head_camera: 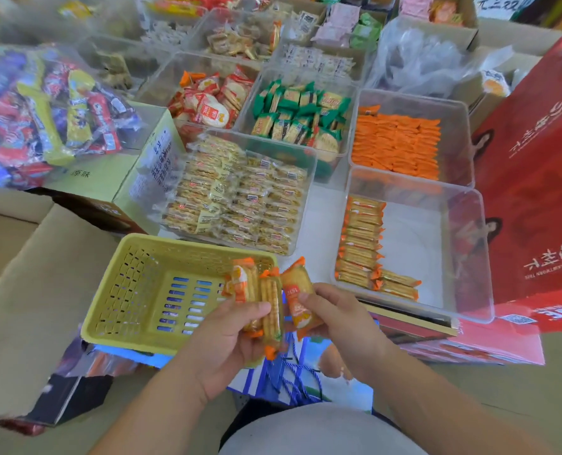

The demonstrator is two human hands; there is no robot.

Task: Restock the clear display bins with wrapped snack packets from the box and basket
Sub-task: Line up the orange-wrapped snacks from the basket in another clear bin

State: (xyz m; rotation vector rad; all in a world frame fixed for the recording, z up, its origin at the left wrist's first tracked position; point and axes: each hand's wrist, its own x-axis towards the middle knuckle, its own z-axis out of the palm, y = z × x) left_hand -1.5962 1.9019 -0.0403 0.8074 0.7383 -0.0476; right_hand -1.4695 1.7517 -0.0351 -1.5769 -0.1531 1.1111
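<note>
Head view. The left hand (230,339), fingers curled, grasps a fanned stack of orange-wrapped packets (266,307) over the yellow basket (135,290). The right hand (335,320) pinches the outermost packet (297,307). The part-filled clear bin (463,257) stands near, to the right. Risk: the loose fan could slip and scatter in transfer.

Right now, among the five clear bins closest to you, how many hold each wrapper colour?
Orange wrappers: 2, the far right bin and the part-filled near right bin
Green wrappers: 1, the green bin
Mostly red-and-white wrappers: 1, the red bin
Clear wrappers over pale crackers: 1, the near middle bin
Total: 5 bins
</note>
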